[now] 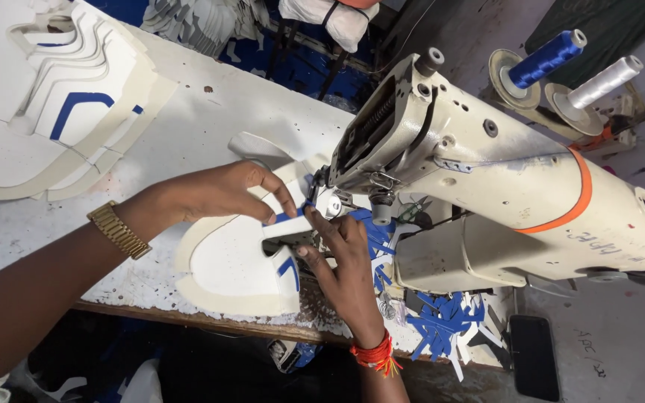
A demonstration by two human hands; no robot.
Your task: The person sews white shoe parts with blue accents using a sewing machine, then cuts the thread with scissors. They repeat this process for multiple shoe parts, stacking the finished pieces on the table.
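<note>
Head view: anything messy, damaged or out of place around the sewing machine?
Yes. Blue offcuts lie in a loose scatter at the base of the sewing machine, some spilling toward the table edge. The table's white surface is chipped and speckled near its front edge. The white shoe panel under both hands looks intact.

A white shoe-upper piece (pixel 229 261), cream-edged and curved like a horseshoe, lies flat on the worn white table at the near edge, its open end fed under the needle of the sewing machine. A blue strip (pixel 290 218) runs across the white band at the needle, and 1 more blue stripe (pixel 290 270) marks its inner right edge.
</note>
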